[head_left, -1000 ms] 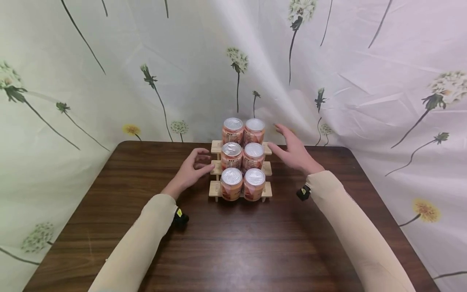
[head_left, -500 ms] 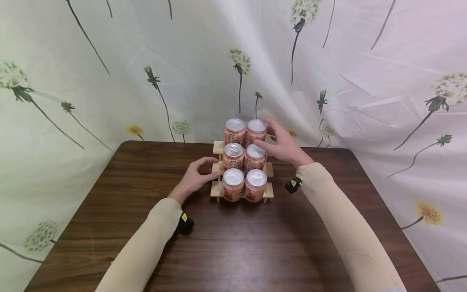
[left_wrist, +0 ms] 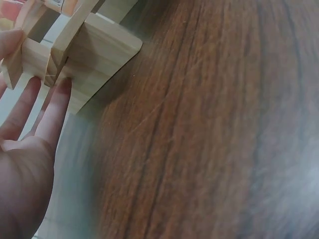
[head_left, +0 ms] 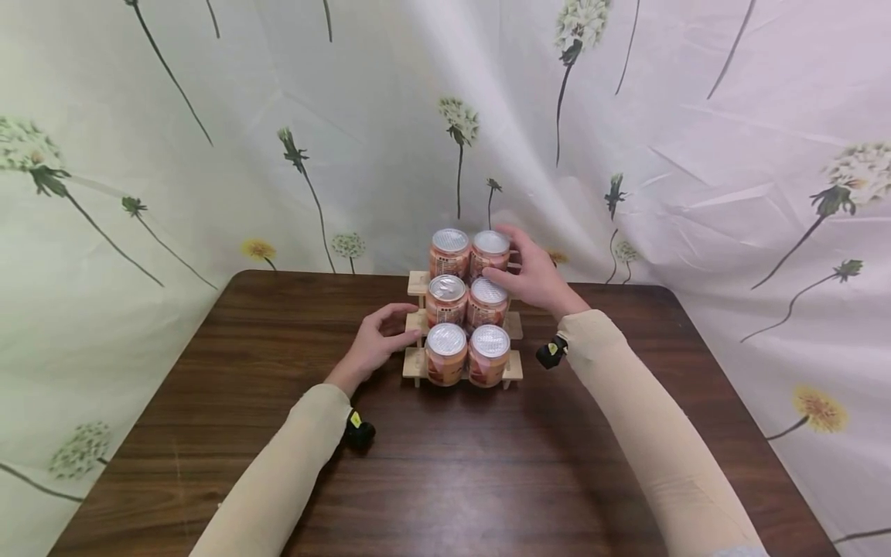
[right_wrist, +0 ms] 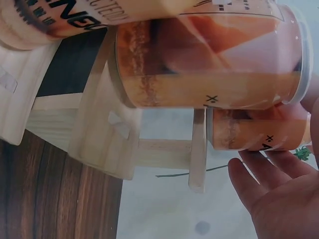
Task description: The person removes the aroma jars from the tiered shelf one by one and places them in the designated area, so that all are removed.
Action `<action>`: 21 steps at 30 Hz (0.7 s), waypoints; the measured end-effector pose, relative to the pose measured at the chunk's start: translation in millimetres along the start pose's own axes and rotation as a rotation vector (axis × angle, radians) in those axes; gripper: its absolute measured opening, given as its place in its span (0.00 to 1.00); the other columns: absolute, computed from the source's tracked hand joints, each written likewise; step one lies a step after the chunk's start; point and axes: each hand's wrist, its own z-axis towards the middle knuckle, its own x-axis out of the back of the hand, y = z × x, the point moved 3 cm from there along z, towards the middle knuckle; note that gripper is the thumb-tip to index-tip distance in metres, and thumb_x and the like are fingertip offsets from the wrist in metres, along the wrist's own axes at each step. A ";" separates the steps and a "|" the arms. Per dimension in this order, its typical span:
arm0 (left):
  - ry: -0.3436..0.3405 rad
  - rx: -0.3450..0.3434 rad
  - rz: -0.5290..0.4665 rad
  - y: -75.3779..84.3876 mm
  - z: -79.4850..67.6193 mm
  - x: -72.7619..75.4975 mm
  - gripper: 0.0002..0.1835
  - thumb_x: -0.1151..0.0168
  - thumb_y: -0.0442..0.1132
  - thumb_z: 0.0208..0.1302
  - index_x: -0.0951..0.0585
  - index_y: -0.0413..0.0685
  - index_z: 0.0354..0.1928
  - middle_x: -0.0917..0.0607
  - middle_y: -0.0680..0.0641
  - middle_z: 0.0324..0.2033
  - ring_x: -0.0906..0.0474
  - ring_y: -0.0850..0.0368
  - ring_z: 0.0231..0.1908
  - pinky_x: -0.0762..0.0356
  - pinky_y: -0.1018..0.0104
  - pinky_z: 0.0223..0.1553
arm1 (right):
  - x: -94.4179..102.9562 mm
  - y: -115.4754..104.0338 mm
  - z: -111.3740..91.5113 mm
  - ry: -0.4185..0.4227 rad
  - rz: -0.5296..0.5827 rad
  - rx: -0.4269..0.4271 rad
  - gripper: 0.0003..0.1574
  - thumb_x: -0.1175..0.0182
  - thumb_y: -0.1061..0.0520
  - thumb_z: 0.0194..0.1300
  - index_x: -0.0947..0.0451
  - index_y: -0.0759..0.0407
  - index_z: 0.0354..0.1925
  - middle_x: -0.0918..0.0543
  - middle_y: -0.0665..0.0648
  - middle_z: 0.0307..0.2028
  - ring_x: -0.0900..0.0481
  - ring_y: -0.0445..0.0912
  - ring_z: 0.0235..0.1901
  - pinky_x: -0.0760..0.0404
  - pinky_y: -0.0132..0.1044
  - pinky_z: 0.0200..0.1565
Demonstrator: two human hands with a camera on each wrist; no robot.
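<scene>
Orange-labelled cans with silver lids stand in pairs on a three-step wooden rack [head_left: 415, 363]. My left hand [head_left: 372, 340] is at the rack's left end, its thumb and fingers on either side of the middle step. In the left wrist view, the fingertips [left_wrist: 63, 85] touch the pale wood. On the top step, my right hand [head_left: 532, 271] grips the right can [head_left: 490, 251], thumb in front and fingers behind. In the right wrist view, the fingers [right_wrist: 264, 172] lie along that can [right_wrist: 259, 132], while the middle-step can [right_wrist: 209, 59] partly hides it.
Two cans on the bottom step, the left one [head_left: 446, 356] and right one [head_left: 489, 356], stand nearest me. A left can [head_left: 449, 254] shares the top step. The brown wooden table [head_left: 445, 472] meets a flower-printed white cloth [head_left: 390, 155] behind the rack.
My right hand has moved left from beside the rack and taken hold of the top right can. The left hand has come slightly down and right onto the rack's middle step.
</scene>
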 end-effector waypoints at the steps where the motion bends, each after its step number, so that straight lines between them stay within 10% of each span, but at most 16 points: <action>1: 0.003 -0.001 -0.007 -1.1 0.3 -0.4 0.24 0.28 0.36 0.69 0.21 0.43 0.65 0.21 0.38 0.65 0.25 0.42 0.65 0.30 0.41 0.68 | -0.2 0.2 0.2 0.003 -0.001 -0.005 0.49 0.29 0.53 0.70 0.42 0.50 0.80 0.25 0.60 0.66 0.24 0.59 0.66 0.22 0.55 0.63; 21: 0.044 0.011 -0.023 -3.2 -2.9 -5.2 0.24 0.29 0.36 0.70 0.22 0.44 0.66 0.21 0.38 0.64 0.25 0.42 0.64 0.29 0.42 0.66 | 13.8 6.8 -7.3 0.151 -0.020 -0.043 0.46 0.27 0.53 0.67 0.38 0.57 0.75 0.23 0.64 0.63 0.21 0.57 0.61 0.19 0.53 0.57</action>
